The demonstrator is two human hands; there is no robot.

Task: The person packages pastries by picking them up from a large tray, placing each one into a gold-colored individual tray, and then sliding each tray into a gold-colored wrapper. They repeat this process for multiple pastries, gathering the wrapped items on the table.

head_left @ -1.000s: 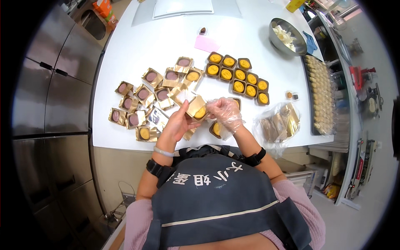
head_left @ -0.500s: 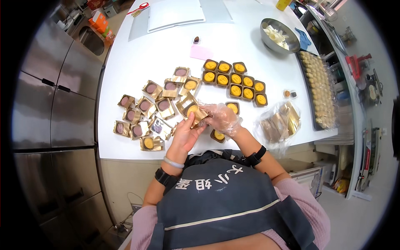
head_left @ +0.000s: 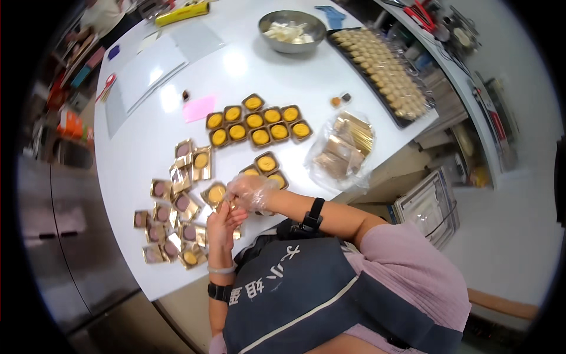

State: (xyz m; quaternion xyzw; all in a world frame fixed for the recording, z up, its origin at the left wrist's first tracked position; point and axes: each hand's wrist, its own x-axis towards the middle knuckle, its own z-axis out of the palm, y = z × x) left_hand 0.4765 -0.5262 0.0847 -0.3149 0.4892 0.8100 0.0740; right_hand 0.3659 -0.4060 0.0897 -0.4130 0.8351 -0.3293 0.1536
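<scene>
A round yellow mooncake in a gold packet (head_left: pixel 216 193) is at the near part of the table, between my hands. My left hand (head_left: pixel 220 229), bare, is closed at its near edge, thumb uppermost. My right hand (head_left: pixel 250 192), in a clear plastic glove, is closed on its right side; its fingertips are partly hidden. To the left lie several gold packets with purple cakes (head_left: pixel 184 202) and a few with yellow ones (head_left: pixel 201 160). Beyond my right hand, yellow mooncakes in brown trays (head_left: pixel 260 137) stand in rows, with a smaller group (head_left: pixel 267 161) nearer me.
A clear bag of flat gold packets (head_left: pixel 342 150) lies to the right. Farther back are a metal bowl of white pieces (head_left: pixel 293 32), a black tray of small dough pieces (head_left: pixel 383 74), a pink sheet (head_left: pixel 199 108), a white board (head_left: pixel 147 79) and red scissors (head_left: pixel 108 85).
The view has turned, so the table's things sit farther left and the right side shows more. Both hands stay at the gold packet, with the right forearm now lying more sideways.
</scene>
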